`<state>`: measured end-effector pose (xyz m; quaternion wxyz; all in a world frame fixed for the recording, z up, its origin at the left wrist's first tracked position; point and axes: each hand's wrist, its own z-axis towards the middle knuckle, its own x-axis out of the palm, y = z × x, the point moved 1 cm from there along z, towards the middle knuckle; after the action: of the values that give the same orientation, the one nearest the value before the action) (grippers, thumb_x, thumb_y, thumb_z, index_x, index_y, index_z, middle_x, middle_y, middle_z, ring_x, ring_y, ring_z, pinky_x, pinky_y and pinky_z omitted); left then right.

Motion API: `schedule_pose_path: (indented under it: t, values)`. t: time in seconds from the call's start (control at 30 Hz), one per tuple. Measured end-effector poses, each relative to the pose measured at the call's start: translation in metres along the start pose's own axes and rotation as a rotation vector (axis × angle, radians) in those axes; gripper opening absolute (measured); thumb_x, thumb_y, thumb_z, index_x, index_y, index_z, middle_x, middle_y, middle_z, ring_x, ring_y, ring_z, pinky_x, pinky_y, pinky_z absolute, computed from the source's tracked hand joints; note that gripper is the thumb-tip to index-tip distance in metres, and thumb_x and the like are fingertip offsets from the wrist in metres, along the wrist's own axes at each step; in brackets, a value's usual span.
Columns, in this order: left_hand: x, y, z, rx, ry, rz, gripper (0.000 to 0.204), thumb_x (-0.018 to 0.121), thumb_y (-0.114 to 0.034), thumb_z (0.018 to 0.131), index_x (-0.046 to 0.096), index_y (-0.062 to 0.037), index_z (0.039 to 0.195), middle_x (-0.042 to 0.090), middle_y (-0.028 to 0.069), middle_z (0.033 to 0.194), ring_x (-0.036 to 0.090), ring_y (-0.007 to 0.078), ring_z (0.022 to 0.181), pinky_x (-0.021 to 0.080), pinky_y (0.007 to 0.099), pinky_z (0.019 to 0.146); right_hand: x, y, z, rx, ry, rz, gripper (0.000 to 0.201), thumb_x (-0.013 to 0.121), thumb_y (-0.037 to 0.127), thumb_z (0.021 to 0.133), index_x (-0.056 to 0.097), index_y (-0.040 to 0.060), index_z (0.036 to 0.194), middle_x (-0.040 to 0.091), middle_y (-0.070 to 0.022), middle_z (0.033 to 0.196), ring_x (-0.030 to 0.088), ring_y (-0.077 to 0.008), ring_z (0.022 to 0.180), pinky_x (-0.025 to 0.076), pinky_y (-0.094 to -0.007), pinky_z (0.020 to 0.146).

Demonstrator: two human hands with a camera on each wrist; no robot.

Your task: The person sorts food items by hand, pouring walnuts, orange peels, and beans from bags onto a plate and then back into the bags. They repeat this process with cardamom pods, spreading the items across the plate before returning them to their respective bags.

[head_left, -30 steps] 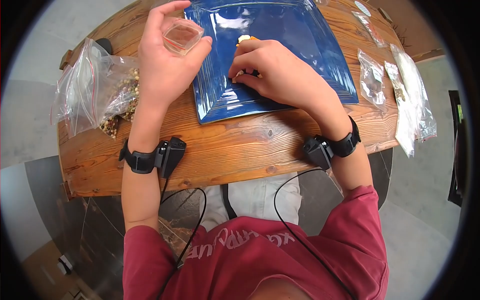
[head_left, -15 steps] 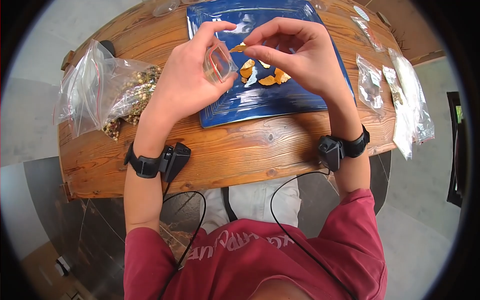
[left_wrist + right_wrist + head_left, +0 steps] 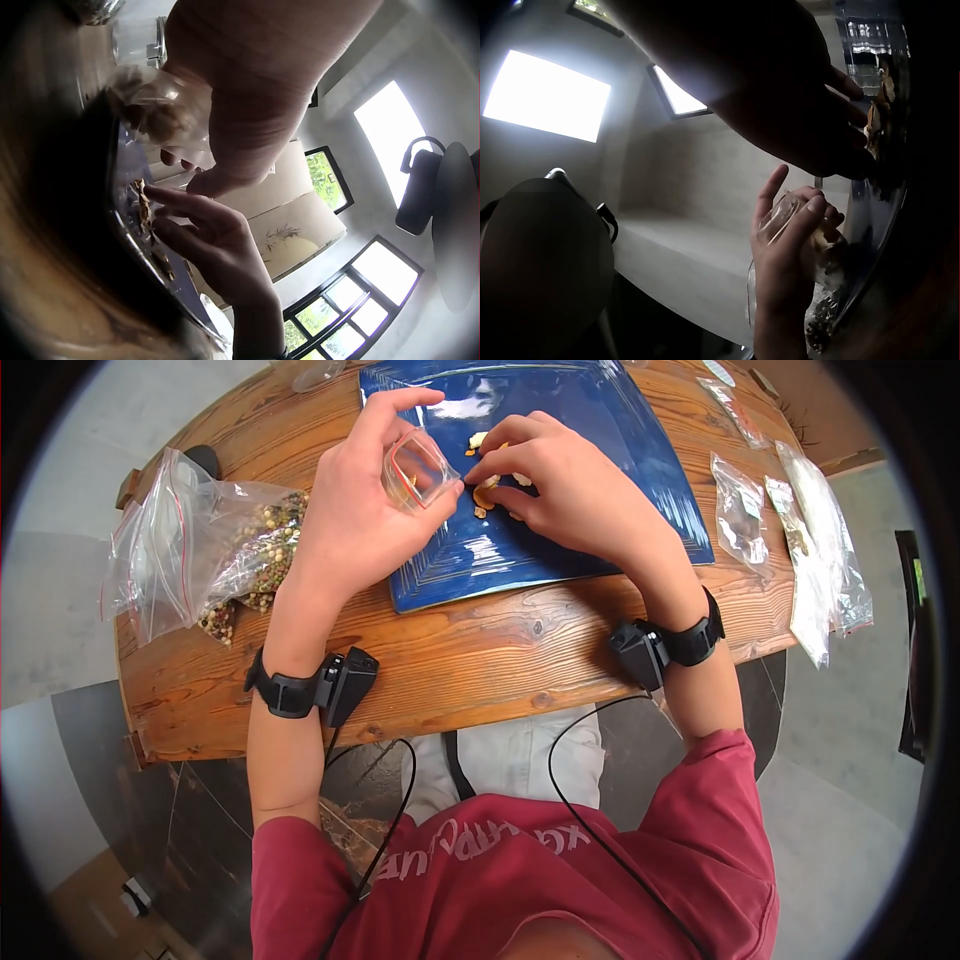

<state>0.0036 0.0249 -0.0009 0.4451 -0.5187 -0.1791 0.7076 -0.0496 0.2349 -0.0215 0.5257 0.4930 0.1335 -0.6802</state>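
My left hand [image 3: 350,510] grips a small clear zip bag [image 3: 424,468], its red-lined mouth spread wide between thumb and fingers. Brownish pieces show through the bag's plastic in the left wrist view. Over the blue square plate [image 3: 450,582], my right hand [image 3: 585,495] reaches down with fingers spread and lightly bent. Its fingertips are right at the pieces of dried orange peel [image 3: 486,496], and a gap shows between thumb and forefinger. Part of the peel is hidden under that hand. The bag's mouth is just left of the right fingertips.
At the left of the wooden table [image 3: 470,670] lies a large zip bag of mixed peppercorn-like grains [image 3: 265,540]. Several clear plastic bags [image 3: 740,515] lie along the right side. Clear containers [image 3: 318,374] stand at the back left. Each wrist carries a strapped camera with a cable.
The right hand picked peel off the plate, lifted a piece beside the bag's mouth, and is now back down at the peel. The left hand moved right with the bag, then slightly back.
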Motion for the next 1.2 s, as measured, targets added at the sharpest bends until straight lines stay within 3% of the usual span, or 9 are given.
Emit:
schedule_pose_path:
  t: [0.13,0.17,0.3,0.37,0.47,0.67,0.8,0.93,1.2]
  values:
    - [0.002,0.006,0.0,0.083,-0.047,0.031,0.061,0.08,-0.006,0.077,0.054,-0.0109,0.132,0.07,0.0072,0.087,0.072,0.0223,0.078,0.057,0.0342,0.073,-0.006,0.002,0.005,0.106,0.065,-0.027,0.013,0.078,0.008,0.083,0.076,0.0033,0.095,0.07,-0.011,0.1,0.066,-0.0326,0.097,0.054,-0.0408,0.084]
    - [0.002,0.005,0.0,0.065,-0.031,0.041,0.062,0.08,-0.005,0.079,0.054,-0.0112,0.135,0.07,0.0059,0.089,0.07,0.0191,0.08,0.056,0.0321,0.075,-0.014,0.005,0.01,0.031,-0.004,0.038,0.013,0.081,0.011,0.084,0.077,0.0046,0.095,0.071,-0.006,0.091,0.068,-0.0221,0.081,0.053,-0.0339,0.07]
    - [-0.001,-0.004,0.0,0.012,0.004,0.064,0.065,0.081,-0.004,0.081,0.053,-0.012,0.139,0.071,0.004,0.092,0.067,0.0129,0.081,0.052,0.0281,0.079,-0.024,0.014,0.014,0.314,-0.184,0.483,0.016,0.086,0.017,0.085,0.077,0.0051,0.091,0.07,0.0047,0.081,0.055,0.0003,0.066,0.041,-0.0176,0.056]
    - [0.001,-0.003,-0.001,-0.01,0.004,0.078,0.066,0.081,-0.003,0.081,0.052,-0.0121,0.14,0.071,0.0048,0.092,0.064,0.0128,0.079,0.051,0.0283,0.078,-0.021,0.016,0.015,0.32,-0.15,0.563,0.016,0.086,0.016,0.085,0.077,0.0038,0.091,0.071,0.0036,0.083,0.056,-0.0006,0.066,0.041,-0.0176,0.057]
    - [0.008,0.001,0.0,0.085,-0.017,0.043,0.067,0.081,-0.009,0.075,0.052,-0.0107,0.135,0.067,0.0109,0.086,0.071,0.0307,0.084,0.057,0.0385,0.077,-0.019,0.027,0.016,0.315,-0.085,0.543,0.016,0.082,0.014,0.089,0.078,0.0009,0.096,0.072,0.0007,0.085,0.06,-0.0032,0.071,0.045,-0.0196,0.061]
    - [0.007,0.001,0.001,0.095,-0.079,-0.081,0.066,0.081,-0.005,0.077,0.051,-0.0085,0.136,0.069,0.0057,0.087,0.07,0.0201,0.083,0.056,0.032,0.075,-0.025,0.007,0.013,0.213,-0.32,0.628,0.017,0.07,0.013,0.1,0.077,-0.0018,0.105,0.076,-0.0042,0.098,0.067,-0.0081,0.088,0.053,-0.0233,0.077]
    - [0.005,-0.002,0.003,-0.039,-0.108,-0.603,0.068,0.083,-0.004,0.077,0.051,-0.0095,0.137,0.068,0.0029,0.097,0.065,0.0093,0.081,0.054,0.0282,0.076,-0.032,-0.009,0.005,0.3,-0.029,-0.025,0.025,0.079,0.022,0.09,0.078,0.0027,0.105,0.073,-0.0084,0.088,0.068,-0.0167,0.076,0.053,-0.0303,0.069]
    - [-0.005,-0.008,0.006,-0.17,-0.095,-0.813,0.066,0.078,0.003,0.081,0.045,-0.0027,0.138,0.063,0.0052,0.099,0.062,0.0111,0.088,0.051,0.0255,0.081,-0.016,-0.014,-0.002,0.351,0.044,-0.149,0.027,0.082,0.026,0.08,0.08,0.0064,0.098,0.076,-0.0119,0.088,0.074,-0.0302,0.082,0.057,-0.0402,0.075]
    - [-0.002,-0.006,0.001,0.081,-0.058,-0.145,0.073,0.081,0.002,0.079,0.048,-0.0068,0.143,0.063,0.0029,0.103,0.063,0.0103,0.089,0.052,0.0253,0.083,-0.015,-0.016,-0.001,0.41,0.05,0.048,0.015,0.076,0.011,0.081,0.076,0.0019,0.092,0.075,-0.0115,0.082,0.073,-0.0263,0.076,0.058,-0.0372,0.071]
